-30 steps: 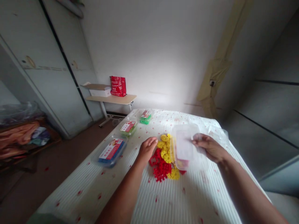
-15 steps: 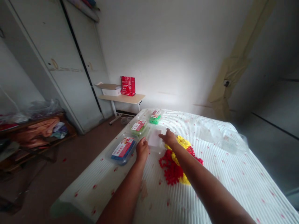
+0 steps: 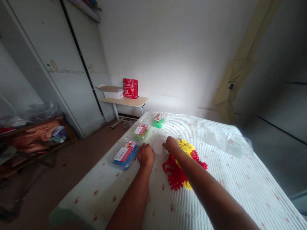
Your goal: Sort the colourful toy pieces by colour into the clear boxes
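Observation:
Between my hands a clear plastic container (image 3: 157,145) with a pale label-like rectangle lies on the bed; its outline is faint. My left hand (image 3: 146,154) is closed at its left side, fingers curled on the edge. At its right edge my right hand (image 3: 171,145) is closed too, fingertips bent down on the rim. Red flower-shaped pieces (image 3: 176,175) and yellow pieces (image 3: 186,146) lie in a heap under my right forearm. Left of my left hand sits a labelled clear box of blue pieces (image 3: 126,154).
Beyond it stand a box of light green pieces (image 3: 141,130) and a box of green pieces (image 3: 158,120). Clear empty plastic containers (image 3: 236,143) lie at the right. A side table (image 3: 129,101) holds a red bag (image 3: 130,88) and a white box (image 3: 112,93).
My fingers have curled in from a more outstretched pose, at both sides of the clear container. My right hand has moved slightly nearer and left. The view has shifted a little.

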Motion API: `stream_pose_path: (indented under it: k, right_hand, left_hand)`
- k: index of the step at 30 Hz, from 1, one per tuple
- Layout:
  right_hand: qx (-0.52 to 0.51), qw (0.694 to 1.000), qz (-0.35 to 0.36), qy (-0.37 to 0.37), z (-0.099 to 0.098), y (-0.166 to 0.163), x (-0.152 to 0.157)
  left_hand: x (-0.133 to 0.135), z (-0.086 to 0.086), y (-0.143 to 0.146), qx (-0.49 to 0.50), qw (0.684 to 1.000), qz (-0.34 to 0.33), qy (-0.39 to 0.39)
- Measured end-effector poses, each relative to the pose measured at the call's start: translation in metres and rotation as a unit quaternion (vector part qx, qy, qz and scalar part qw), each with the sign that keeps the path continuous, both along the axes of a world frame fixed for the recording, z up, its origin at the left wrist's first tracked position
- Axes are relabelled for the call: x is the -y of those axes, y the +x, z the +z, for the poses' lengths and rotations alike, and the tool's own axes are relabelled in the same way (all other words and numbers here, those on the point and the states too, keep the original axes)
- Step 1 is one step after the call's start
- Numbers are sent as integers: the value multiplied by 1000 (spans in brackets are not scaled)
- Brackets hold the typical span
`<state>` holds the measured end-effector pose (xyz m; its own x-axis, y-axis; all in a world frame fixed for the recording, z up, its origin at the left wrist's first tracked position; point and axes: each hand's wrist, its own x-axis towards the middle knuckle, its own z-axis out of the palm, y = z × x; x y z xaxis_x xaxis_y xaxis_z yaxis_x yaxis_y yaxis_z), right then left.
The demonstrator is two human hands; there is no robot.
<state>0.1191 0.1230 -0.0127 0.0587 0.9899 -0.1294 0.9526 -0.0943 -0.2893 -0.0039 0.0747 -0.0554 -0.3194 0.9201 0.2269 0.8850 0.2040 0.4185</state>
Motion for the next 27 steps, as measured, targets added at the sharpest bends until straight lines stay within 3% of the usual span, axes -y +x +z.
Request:
stream_pose_path:
  k: [10, 15, 18, 21, 24, 27]
  right_hand:
    - [80, 993, 67, 59, 21, -5, 9]
    - [101, 984, 100, 104, 33, 8, 34]
    - [102, 980, 109, 130, 39, 32, 53]
    - [98, 979, 91, 152, 40, 63, 72]
    - [83, 981, 60, 165, 36, 95, 91]
    - [61, 984, 18, 166, 31, 124, 108]
  left_hand:
    - [22, 10, 4, -42, 998, -37, 12]
    - [54, 37, -14, -8, 982, -115, 152]
    - [73, 46, -50, -19, 975, -71, 211]
    - [84, 40, -88, -55, 985, 15, 163]
    - [87, 22, -110, -79, 991, 7, 106]
    - [86, 7, -114, -91, 991, 9, 101]
